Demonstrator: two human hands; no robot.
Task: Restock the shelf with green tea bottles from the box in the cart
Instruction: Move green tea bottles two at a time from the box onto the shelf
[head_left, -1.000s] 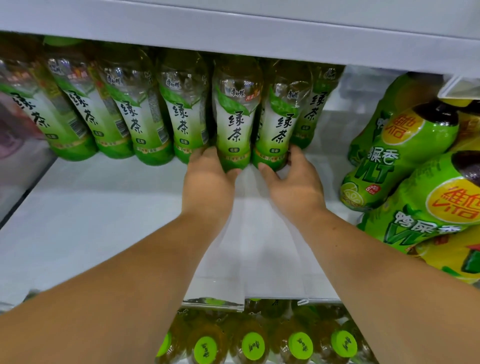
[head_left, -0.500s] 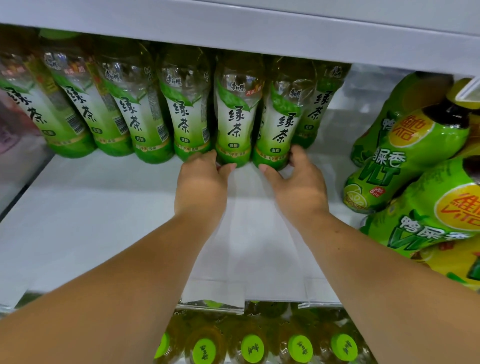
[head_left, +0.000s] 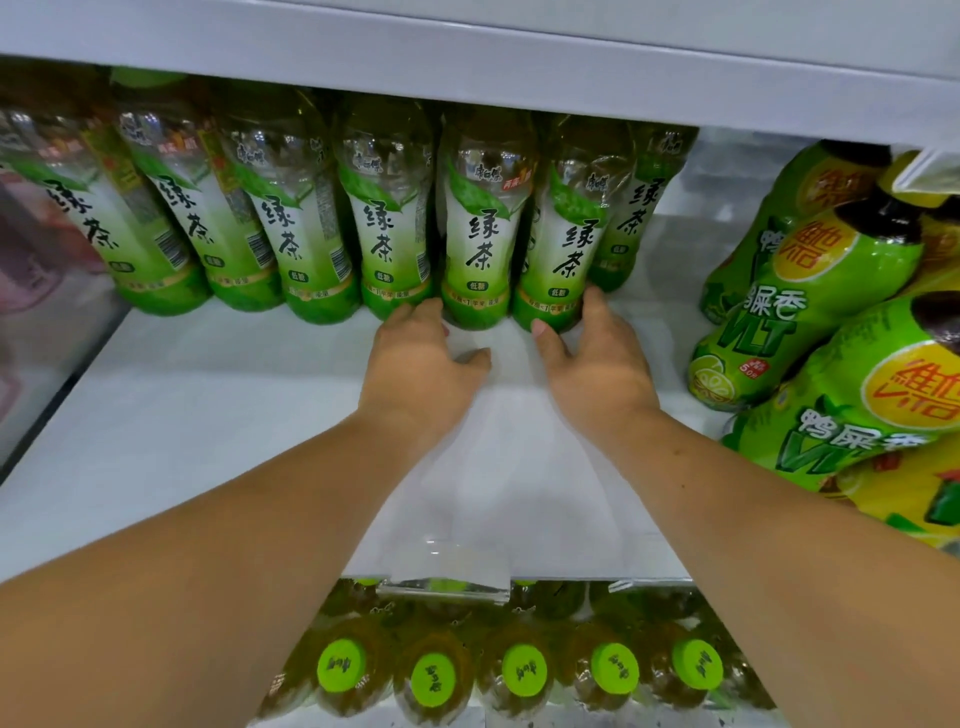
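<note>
Both your arms reach deep into the white shelf (head_left: 182, 415). Your left hand (head_left: 421, 358) lies palm down at the foot of the green tea bottles (head_left: 291, 228), which stand in a row along the back; its fingertips touch the base of the bottle fifth from the left (head_left: 480, 244), thumb spread out to the side, gripping nothing. Your right hand (head_left: 597, 358) cups the base of the next bottle (head_left: 563, 254), thumb at its front and fingers (head_left: 592, 301) curved round its right side. Bright green lemon tea bottles (head_left: 810, 291) lean in a pile at the right. Below the shelf edge, a row of green caps (head_left: 524, 667) shows on the lower level.
</note>
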